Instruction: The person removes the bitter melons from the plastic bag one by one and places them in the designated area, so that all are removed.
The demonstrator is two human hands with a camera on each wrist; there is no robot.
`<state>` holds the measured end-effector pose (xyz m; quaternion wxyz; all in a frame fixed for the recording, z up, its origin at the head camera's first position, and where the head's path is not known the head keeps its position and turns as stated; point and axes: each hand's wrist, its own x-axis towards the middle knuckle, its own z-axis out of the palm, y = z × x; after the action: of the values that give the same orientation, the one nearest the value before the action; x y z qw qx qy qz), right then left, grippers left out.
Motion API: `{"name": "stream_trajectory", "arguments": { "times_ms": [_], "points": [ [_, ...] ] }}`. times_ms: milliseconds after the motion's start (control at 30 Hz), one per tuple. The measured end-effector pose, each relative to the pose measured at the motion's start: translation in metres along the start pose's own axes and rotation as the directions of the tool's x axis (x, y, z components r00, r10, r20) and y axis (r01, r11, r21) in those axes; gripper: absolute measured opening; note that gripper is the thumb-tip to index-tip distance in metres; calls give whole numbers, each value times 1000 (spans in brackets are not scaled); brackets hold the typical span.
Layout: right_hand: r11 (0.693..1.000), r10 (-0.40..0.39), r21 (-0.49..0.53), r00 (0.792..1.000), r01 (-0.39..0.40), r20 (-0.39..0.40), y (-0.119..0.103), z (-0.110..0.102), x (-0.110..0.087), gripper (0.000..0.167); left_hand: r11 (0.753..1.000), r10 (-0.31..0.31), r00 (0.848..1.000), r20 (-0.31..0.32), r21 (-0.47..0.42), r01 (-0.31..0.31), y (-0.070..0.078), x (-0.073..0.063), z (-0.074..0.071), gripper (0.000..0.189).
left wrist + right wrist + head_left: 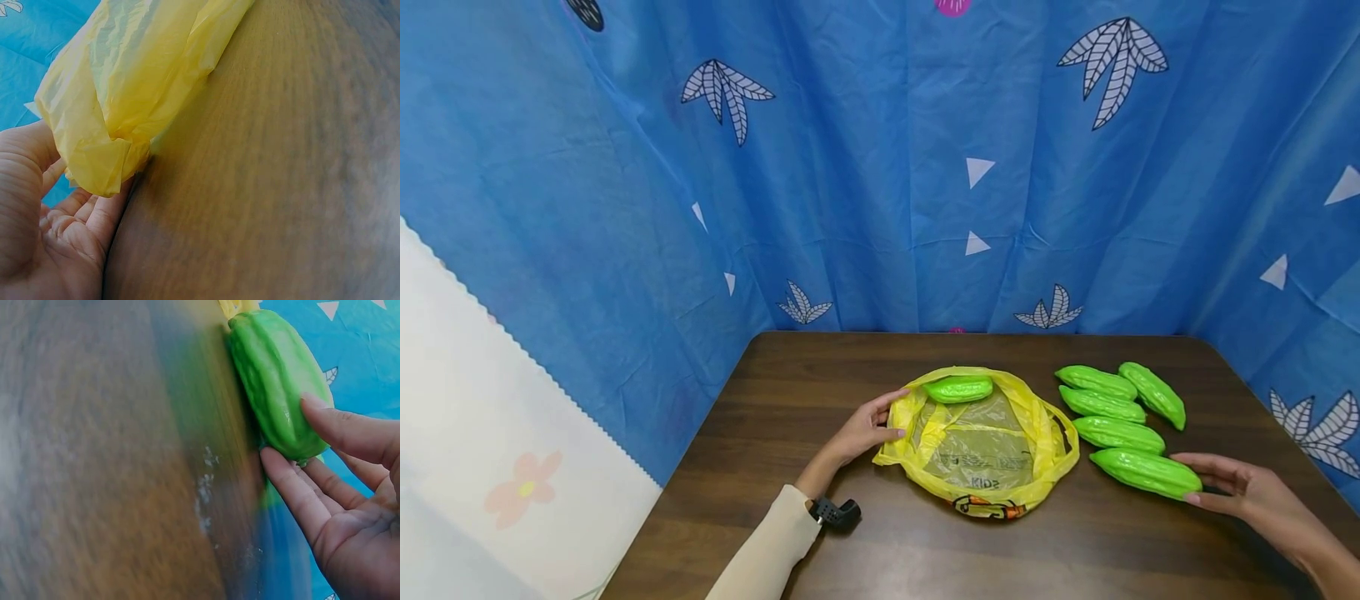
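A yellow plastic bag (973, 492) lies on the table with its mouth spread wide. At its left rim my left hand (867, 429) holds the plastic between thumb and fingers; the left wrist view shows the bag's crumpled edge (106, 165) over that hand (62, 231). One bright green bitter gourd (958, 389) rests inside the bag, at the far side. On the right, my right hand (1251, 496) grips the near end of the closest bitter gourd (1146, 472). In the right wrist view its thumb lies on top of the ridged gourd (278, 381), fingers at the end.
Several more bitter gourds (1118, 433) lie close together right of the bag, with one (1152, 393) set at an angle behind. The dark wooden table (820, 367) ends against a blue patterned curtain (865, 167). A white cloth (490, 433) hangs at left.
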<state>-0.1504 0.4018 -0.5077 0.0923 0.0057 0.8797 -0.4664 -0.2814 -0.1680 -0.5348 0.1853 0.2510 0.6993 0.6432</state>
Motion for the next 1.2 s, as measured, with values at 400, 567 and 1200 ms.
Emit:
{"name": "stream_trajectory", "arguments": {
  "times_ms": [400,567,1200],
  "points": [
    [997,1,-73,1000,-2,-8,-8,1,2,73,1000,16,1000,5,15,-17,1,1,-1,72],
    [993,9,-120,1000,-11,-13,-12,2,3,76,1000,11,1000,5,14,-11,0,1,0,72],
    [949,-109,-311,983,59,-146,-28,-9,2,72,1000,27,1000,10,11,-27,1,0,0,71]
  ]
}}
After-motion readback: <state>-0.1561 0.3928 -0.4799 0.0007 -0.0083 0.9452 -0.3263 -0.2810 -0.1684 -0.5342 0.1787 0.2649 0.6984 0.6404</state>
